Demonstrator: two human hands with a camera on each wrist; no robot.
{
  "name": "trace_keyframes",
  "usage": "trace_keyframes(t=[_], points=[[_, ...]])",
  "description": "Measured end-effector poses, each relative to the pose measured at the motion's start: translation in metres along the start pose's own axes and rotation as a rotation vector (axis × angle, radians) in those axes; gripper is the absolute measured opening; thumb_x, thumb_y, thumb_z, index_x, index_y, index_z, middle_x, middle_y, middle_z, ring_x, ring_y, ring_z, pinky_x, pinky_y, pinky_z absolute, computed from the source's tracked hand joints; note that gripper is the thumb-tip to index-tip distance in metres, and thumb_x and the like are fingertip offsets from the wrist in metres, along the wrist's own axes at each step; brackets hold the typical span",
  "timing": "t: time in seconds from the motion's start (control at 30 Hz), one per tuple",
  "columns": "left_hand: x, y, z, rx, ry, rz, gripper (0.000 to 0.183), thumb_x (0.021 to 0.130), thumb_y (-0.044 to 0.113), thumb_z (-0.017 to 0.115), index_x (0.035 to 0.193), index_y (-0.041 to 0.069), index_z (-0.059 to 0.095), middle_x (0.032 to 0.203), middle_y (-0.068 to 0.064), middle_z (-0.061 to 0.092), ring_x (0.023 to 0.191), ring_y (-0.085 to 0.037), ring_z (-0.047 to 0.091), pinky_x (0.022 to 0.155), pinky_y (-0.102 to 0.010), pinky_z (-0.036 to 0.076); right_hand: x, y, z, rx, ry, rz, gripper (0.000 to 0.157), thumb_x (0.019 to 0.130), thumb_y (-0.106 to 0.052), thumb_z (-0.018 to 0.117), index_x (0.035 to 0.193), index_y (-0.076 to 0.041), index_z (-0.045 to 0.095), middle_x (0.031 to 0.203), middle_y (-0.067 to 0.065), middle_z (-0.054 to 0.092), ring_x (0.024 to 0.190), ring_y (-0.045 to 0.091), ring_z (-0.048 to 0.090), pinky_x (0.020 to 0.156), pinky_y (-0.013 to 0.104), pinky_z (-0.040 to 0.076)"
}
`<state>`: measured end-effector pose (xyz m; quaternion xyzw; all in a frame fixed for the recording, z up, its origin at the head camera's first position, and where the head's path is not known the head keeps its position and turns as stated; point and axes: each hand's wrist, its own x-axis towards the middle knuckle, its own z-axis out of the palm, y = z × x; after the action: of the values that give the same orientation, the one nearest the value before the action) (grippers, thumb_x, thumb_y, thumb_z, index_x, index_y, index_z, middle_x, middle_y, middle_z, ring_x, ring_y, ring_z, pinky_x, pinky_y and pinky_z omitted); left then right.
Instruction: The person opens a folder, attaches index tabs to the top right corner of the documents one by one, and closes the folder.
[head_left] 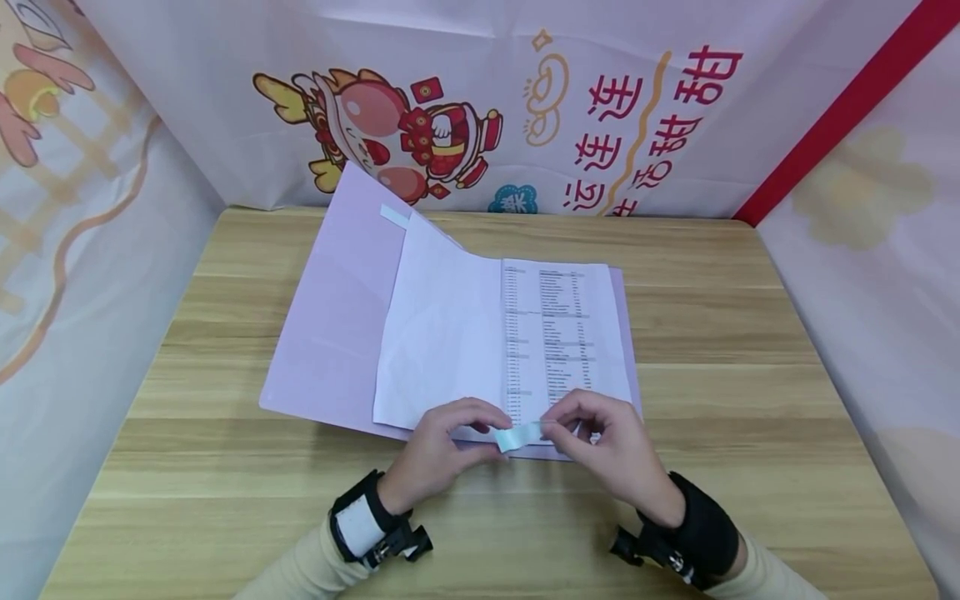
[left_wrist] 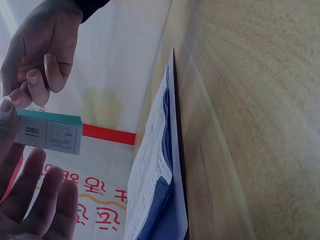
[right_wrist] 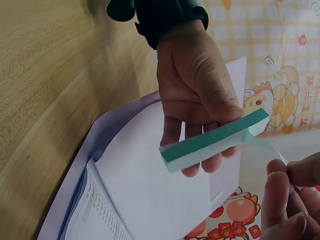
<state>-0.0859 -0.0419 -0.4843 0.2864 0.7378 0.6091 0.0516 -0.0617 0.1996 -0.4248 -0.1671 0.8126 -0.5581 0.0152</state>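
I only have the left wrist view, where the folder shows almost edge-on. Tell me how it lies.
Observer: In the head view the folder lies open, its lilac cover spread to the left of the white pages.
Operator: Report what the right hand has hold of.
Observer: The right wrist view shows it pinching a thin pale strip that runs from the teal-edged pad in the left hand.
Operator: Check the cover's inner side for anything on it.
Observer: The head view shows a pale rectangular patch near its upper edge.
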Motion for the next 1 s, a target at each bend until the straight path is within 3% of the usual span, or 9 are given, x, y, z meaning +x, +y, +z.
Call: trace_keyframes(t=[0.2,0.53,1.0], points=[[0.0001,0.0017,0.0006,-0.035,-0.043,-0.030,0.023,0.081,0.010,0.084,0.102,0.013,0.075,0.105,0.004,0.075,0.100,-0.013,0.069,0.087,-0.034,0.057,-0.0001,-0.0020,0.0006,0.021,-0.005,-0.030,0.011,0.092,0.001,0.072,0.091,-0.010,0.073,0.077,0.000,0.070,0.062,0.009,0.056,0.051,0.023,0.045],[-0.0008,0.0018,0.0010,-0.057,-0.023,-0.028,0.019,0.083,0.008,0.082,0.101,0.010,0.076,0.098,0.000,0.076,0.084,-0.011,0.070,0.076,-0.030,0.060,0.0000,-0.0034,-0.0007,0.030,0.003,-0.054,0.012,0.091,0.003,0.072,0.091,-0.009,0.073,0.076,0.001,0.069,0.062,0.008,0.055,0.050,0.023,0.044],[0.0006,0.0024,-0.0004,-0.042,-0.044,0.041,0.011,0.086,0.011,0.080,0.096,0.009,0.078,0.093,0.001,0.077,0.082,-0.009,0.069,0.073,-0.029,0.059,-0.0002,-0.0032,-0.0043,0.051,0.017,-0.052,0.015,0.092,0.006,0.070,0.093,-0.008,0.073,0.075,0.003,0.068,0.057,0.007,0.053,0.047,0.024,0.045]])
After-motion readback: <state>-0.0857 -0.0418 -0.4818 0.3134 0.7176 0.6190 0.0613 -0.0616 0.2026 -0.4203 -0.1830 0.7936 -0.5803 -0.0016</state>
